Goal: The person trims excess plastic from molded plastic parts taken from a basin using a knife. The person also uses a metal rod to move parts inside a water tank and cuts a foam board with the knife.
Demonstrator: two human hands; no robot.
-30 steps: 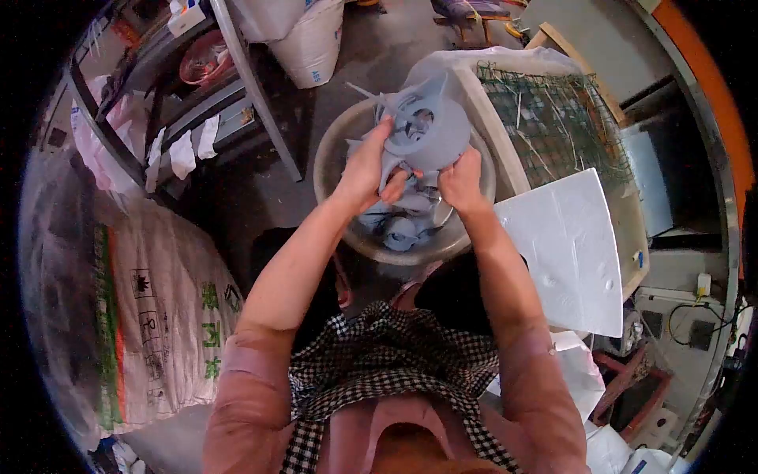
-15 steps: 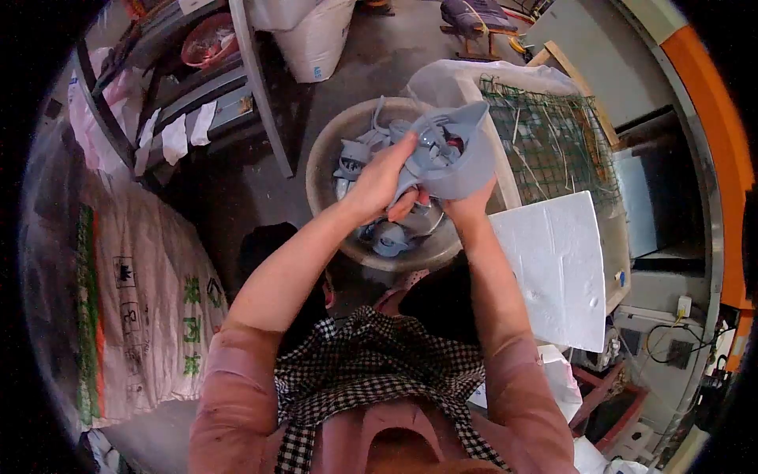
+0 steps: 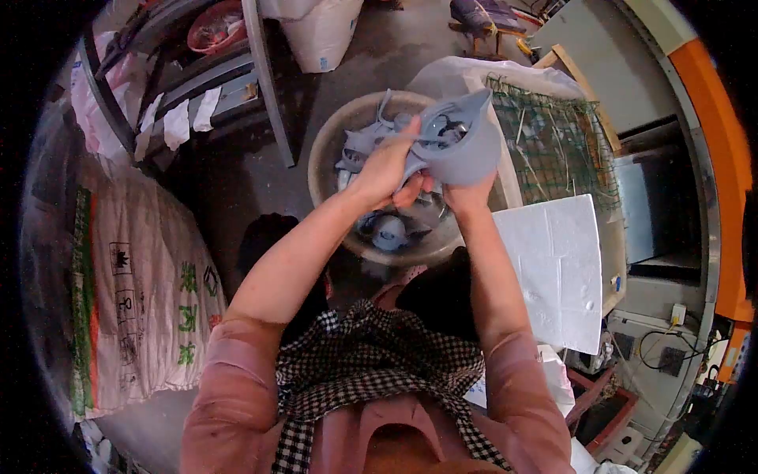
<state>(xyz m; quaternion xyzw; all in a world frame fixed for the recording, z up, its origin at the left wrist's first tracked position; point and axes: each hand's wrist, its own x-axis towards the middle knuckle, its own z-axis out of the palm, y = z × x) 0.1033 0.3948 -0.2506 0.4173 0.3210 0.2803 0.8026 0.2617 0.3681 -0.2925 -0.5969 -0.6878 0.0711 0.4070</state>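
Note:
A grey-blue plastic jug (image 3: 464, 154) with a pointed spout is held above the tub, its open mouth facing up toward me. My left hand (image 3: 395, 162) is closed around its handle side, thumb on top. Cupped against the jug's lower right side, my right hand (image 3: 471, 193) has its fingers mostly hidden behind it. Small dark and shiny shapes (image 3: 450, 134) show inside the mouth; I cannot make out what they are. Below, the round tub (image 3: 322, 162) holds several similar grey-blue plastic parts (image 3: 391, 231), some with handles.
A white foam board (image 3: 553, 272) leans at the right, beside a crate covered with green netting (image 3: 545, 150). Large woven sacks (image 3: 150, 292) stand at the left. A metal rack (image 3: 268, 87) rises at the back left, near a white sack (image 3: 320, 35). Orange machinery (image 3: 711, 158) borders the far right.
The jug has tilted slightly and shifted up a little in view, with both hands still on it. Grey strands and pieces seen over its mouth before are fewer now. The view has shifted slightly.

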